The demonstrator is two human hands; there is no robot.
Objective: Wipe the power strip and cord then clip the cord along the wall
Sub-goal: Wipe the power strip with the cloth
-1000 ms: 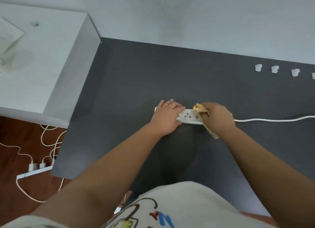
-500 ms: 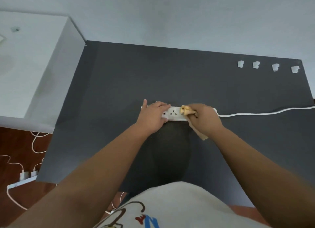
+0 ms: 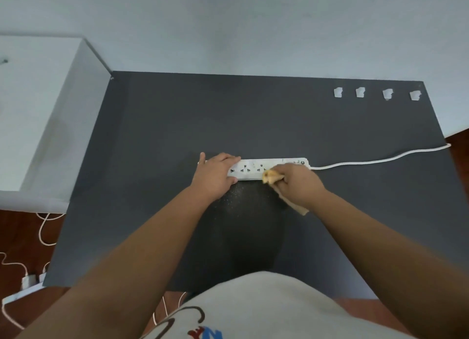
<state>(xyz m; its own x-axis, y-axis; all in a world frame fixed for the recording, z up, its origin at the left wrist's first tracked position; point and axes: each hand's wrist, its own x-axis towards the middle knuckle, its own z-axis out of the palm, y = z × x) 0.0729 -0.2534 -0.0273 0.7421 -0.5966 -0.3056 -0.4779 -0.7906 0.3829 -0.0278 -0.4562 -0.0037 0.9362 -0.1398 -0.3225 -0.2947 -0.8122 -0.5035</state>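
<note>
Left hand [image 3: 215,175] flat, pinning power strip [image 3: 256,168] on dark table [image 3: 157,141], right hand [image 3: 298,184] fisted round yellow cloth [image 3: 271,178] on strip

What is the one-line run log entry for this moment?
step: wiping | left hand: steadies power strip | right hand: rubs cloth | clips: unused

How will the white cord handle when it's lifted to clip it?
Probably floppy: the cord lies in a loose curve across the dark table. Likely light, being thin. One end should tug the power strip, which the left hand presses down.
</note>
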